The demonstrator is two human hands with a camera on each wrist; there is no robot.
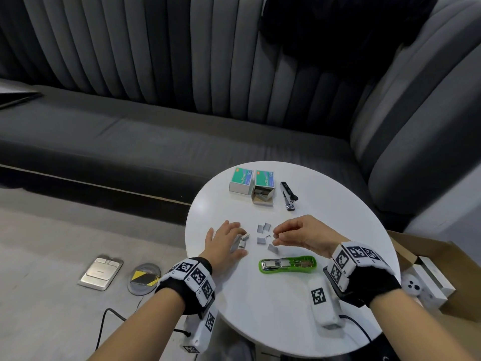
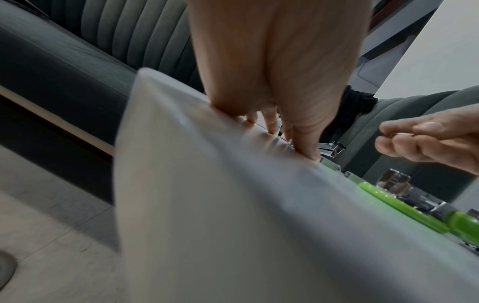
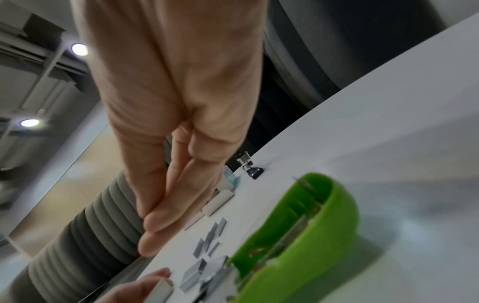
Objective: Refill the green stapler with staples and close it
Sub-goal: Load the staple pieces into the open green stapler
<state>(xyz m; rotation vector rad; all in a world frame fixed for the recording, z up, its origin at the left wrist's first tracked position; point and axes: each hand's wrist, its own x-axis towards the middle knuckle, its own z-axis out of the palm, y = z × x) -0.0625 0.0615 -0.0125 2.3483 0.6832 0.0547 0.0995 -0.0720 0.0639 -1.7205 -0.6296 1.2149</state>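
The green stapler (image 1: 287,264) lies open on the round white table (image 1: 286,313), its metal staple channel facing up; it also fills the lower right of the right wrist view (image 3: 311,235). Loose staple strips (image 1: 264,227) are scattered just beyond it. My left hand (image 1: 240,243) rests low on the table to the left and pinches a staple strip (image 1: 236,244) between thumb and fingers. My right hand (image 1: 275,235) hovers over the loose strips with thumb and fingertips pinched on a thin staple piece (image 2: 396,134).
Two green staple boxes (image 1: 240,179) stand at the table's far side, the right one (image 1: 264,188) open. A black stapler (image 1: 288,195) lies beside them. A dark sofa (image 1: 182,126) curves behind the table, and a cardboard box (image 1: 429,259) sits at the right.
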